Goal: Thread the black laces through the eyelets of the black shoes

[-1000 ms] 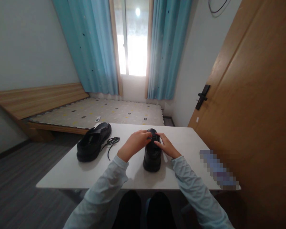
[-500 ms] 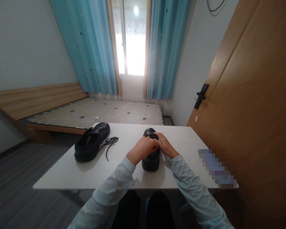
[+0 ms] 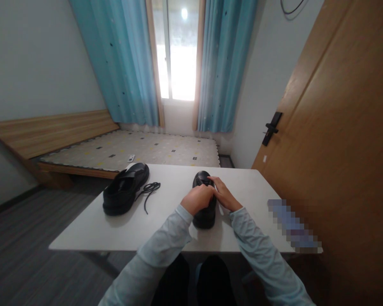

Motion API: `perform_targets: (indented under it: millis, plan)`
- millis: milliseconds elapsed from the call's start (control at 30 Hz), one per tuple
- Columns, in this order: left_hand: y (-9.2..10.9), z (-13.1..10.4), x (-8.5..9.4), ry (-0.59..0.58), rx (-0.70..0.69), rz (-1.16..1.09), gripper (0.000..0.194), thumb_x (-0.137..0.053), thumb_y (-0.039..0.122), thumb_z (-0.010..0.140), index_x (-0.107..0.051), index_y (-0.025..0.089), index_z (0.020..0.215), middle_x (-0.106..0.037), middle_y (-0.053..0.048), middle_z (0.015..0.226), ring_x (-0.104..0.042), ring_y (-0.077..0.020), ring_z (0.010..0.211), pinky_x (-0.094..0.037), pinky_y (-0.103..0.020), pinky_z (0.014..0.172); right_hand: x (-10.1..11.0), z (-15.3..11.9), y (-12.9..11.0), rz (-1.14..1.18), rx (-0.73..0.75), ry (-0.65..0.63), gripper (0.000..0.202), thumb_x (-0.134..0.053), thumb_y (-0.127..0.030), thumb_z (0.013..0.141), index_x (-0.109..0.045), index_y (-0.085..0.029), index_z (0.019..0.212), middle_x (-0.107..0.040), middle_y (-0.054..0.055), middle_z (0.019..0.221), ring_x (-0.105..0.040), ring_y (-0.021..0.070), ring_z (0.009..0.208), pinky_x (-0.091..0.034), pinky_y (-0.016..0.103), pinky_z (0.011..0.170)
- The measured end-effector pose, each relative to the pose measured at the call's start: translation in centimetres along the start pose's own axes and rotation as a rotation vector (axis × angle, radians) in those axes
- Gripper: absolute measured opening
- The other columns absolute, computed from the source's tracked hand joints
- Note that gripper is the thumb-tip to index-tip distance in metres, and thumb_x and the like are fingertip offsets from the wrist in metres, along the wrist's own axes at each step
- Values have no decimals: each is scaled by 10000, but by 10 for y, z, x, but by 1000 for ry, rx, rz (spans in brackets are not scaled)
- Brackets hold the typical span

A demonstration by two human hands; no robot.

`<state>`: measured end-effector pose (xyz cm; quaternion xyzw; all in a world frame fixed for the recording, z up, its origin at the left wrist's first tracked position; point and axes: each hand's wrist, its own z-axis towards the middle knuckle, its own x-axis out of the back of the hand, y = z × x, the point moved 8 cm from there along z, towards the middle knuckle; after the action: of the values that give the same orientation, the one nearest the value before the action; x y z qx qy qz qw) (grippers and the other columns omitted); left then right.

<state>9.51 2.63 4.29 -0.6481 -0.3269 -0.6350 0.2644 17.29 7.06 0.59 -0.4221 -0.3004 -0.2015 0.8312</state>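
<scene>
In front of me a black shoe (image 3: 204, 220) stands on the white table (image 3: 172, 238), toe pointing away. My left hand (image 3: 197, 199) lies over its upper from the left, fingers curled closed; what they pinch is hidden. From the right, my right hand (image 3: 225, 196) grips the shoe near its tongue, index finger reaching toward the toe. The two hands meet over the lacing area. To the left rests a second black shoe (image 3: 119, 207), and a black shoelace (image 3: 152, 187) lies in loose loops beside it.
A pixelated bluish item (image 3: 293, 225) lies at the table's right edge. Beyond the table is a bed (image 3: 159, 146) with a small white object (image 3: 131, 158) on it. A wooden door (image 3: 344, 140) stands on the right, and blue curtains (image 3: 127, 63) flank the window.
My left hand has shifted slightly right and closer to my right hand over the shoe. The whole view has moved a little; both shoes stay in place.
</scene>
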Motion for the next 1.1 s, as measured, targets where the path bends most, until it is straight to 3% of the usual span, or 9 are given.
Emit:
perform_targets:
  millis: [233, 700, 1100]
  plan:
    - [4, 1, 4, 27, 90, 49, 267, -407, 87, 863, -623, 55, 1017, -675, -213, 947, -675, -295, 908, -541, -407, 745, 2, 0, 0, 53, -4, 3, 402, -391, -374, 910, -462, -204, 1267, -496, 114, 1278, -439, 245, 1231, -316, 468, 1062]
    - [9, 2, 5, -121, 153, 120, 305, -436, 180, 882, -671, 71, 1042, -678, -212, 1026, -648, -301, 989, -509, -393, 822, 8, 1, 2, 145, 30, 42, 381, -396, -299, 889, -485, -200, 1245, -524, 105, 1247, -467, 233, 1198, -331, 449, 1052]
    - [13, 2, 2, -127, 111, 141, 314, -410, 147, 882, -670, 40, 1023, -673, -229, 1005, -645, -311, 972, -494, -399, 806, 9, 1, 0, 131, 44, 50, 381, -395, -315, 888, -493, -206, 1240, -534, 96, 1231, -476, 231, 1186, -344, 438, 1045]
